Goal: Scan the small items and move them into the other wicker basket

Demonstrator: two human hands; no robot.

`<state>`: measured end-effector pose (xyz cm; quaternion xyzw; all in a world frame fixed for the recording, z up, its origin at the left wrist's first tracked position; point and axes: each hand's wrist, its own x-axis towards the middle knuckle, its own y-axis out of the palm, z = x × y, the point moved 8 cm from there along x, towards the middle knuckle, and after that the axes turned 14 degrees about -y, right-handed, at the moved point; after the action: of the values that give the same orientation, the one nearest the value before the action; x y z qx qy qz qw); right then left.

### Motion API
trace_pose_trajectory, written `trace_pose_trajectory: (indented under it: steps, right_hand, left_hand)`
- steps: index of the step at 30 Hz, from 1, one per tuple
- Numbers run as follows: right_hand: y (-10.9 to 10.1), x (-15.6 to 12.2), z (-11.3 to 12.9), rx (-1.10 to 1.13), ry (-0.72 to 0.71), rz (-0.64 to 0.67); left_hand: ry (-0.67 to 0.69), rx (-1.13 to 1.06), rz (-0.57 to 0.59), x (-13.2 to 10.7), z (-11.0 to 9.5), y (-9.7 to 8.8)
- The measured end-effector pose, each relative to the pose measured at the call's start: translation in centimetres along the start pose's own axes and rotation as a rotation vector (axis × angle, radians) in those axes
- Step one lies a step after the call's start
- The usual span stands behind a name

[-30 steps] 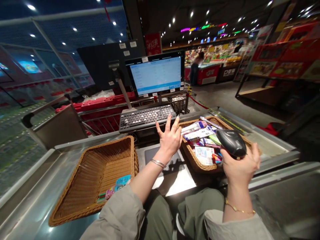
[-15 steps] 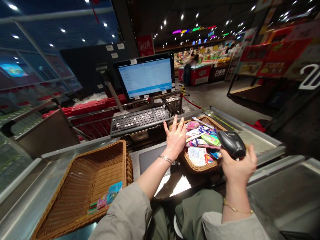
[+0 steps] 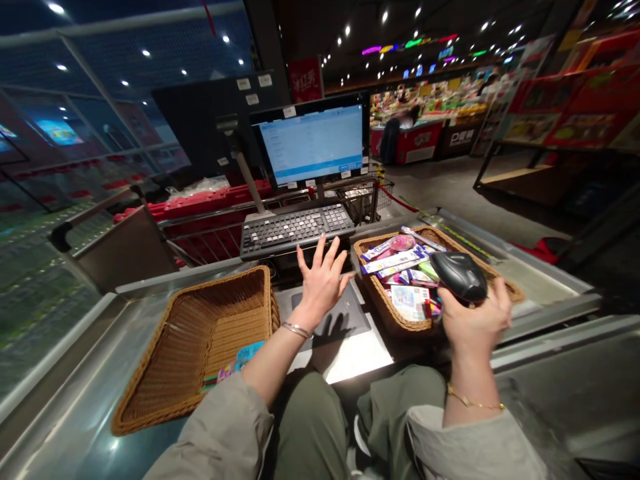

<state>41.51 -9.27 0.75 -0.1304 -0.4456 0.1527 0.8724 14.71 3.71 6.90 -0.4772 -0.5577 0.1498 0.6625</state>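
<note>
This is a supermarket checkout: a steel bench (image 3: 550, 393) runs across the view, with a till monitor (image 3: 311, 145) and keyboard (image 3: 297, 230) at 12 o'clock, a wicker basket of packaged goods (image 3: 367, 267) at 1 o'clock, lit market stalls (image 3: 425, 110) beyond, and red promotional shelving (image 3: 585, 110) at 2 o'clock.

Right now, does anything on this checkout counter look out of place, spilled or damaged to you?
Little stands out. A long thin packet lies slanted across the top of the heaped wicker basket, its end reaching the far rim, less neat than the rest. Nothing looks spilled; the barcode scanner sits in the right hand.
</note>
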Motion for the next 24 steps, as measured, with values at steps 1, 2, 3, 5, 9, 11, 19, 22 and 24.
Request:
trace_pose_trajectory:
  steps: [1, 2, 3, 5, 9, 11, 19, 22, 24]
  right_hand:
    - [-0.2, -0.1, 0.5, 0.003, 0.027, -0.024]
    - [-0.2, -0.2, 1.1, 0.008, 0.045, -0.041]
    - [-0.2, -0.3, 1.7, 0.018, 0.053, -0.046]
    - [0.2, -0.5, 3.1, 0.04, 0.036, -0.03]
    - [1.3, -1.1, 5.3, 0.081, -0.048, -0.006]
    - [1.9, -1.6, 5.9, 0.104, -0.062, -0.001]
    - [4.7, -3.7, 9.6, 0.178, -0.153, 0.107]
    - [5.4, -4.3, 10.6, 0.183, -0.16, 0.152]
    - [5.8, -4.6, 11.2, 0.201, -0.171, 0.177]
  left_hand:
    - [-0.006, 0.007, 0.002, -0.6, 1.0, -0.4]
    - [-0.012, 0.014, 0.006, -1.1, 2.0, -0.8]
    - [-0.017, 0.021, 0.013, -1.7, 3.1, -1.2]
    - [-0.03, 0.039, 0.029, -2.9, 5.5, -1.8]
    - [-0.107, 0.097, 0.05, -5.4, 10.8, -3.1]
    - [-0.15, 0.129, 0.072, -6.6, 13.4, -3.6]
    - [-0.244, 0.25, 0.245, -11.0, 22.0, -3.9]
    - [-0.226, 0.283, 0.363, -12.5, 24.2, -2.9]
    - [-0.205, 0.287, 0.466, -13.3, 25.3, -1.8]
